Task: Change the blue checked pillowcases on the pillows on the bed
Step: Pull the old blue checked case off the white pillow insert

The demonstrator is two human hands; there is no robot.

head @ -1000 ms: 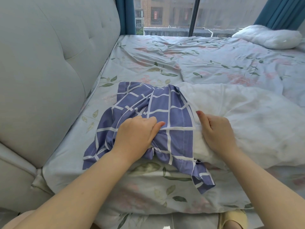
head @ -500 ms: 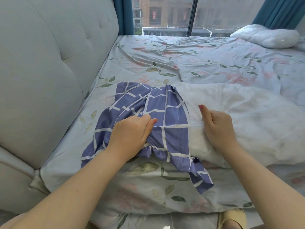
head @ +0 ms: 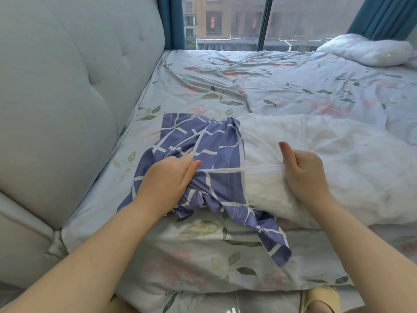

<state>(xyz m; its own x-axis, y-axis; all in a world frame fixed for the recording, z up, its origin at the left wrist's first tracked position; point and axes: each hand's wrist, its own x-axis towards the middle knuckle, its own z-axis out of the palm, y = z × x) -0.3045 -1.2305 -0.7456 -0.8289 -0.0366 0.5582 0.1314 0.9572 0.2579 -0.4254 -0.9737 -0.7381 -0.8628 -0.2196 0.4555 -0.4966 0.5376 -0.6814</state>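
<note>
Slid further left, the blue checked fabric pillowcase (head: 220,159), bunched in the grip of the left hand (head: 167,181), seems almost off the soft white pillow (head: 316,138) the right hand (head: 304,172) clutches; re-covering remains.

A wide window (head: 225,21) fills the far wall, split by a dark upright bar (head: 262,21). Through the window I see a brick building (head: 228,10) with dark panes, and a low grey roof before it. A teal curtain (head: 171,21) hangs left of the window, a second curtain (head: 383,16) right of it. The bed (head: 225,71) reaches up to the window, under a wrinkled sheet (head: 282,86) with green leaves and pink flowers. Left of the window stands a pale padded headboard (head: 67,98) with button tufts. Soft grey daylight comes from the window. Farthest from the window, a shiny floor (head: 248,303) shows.
</note>
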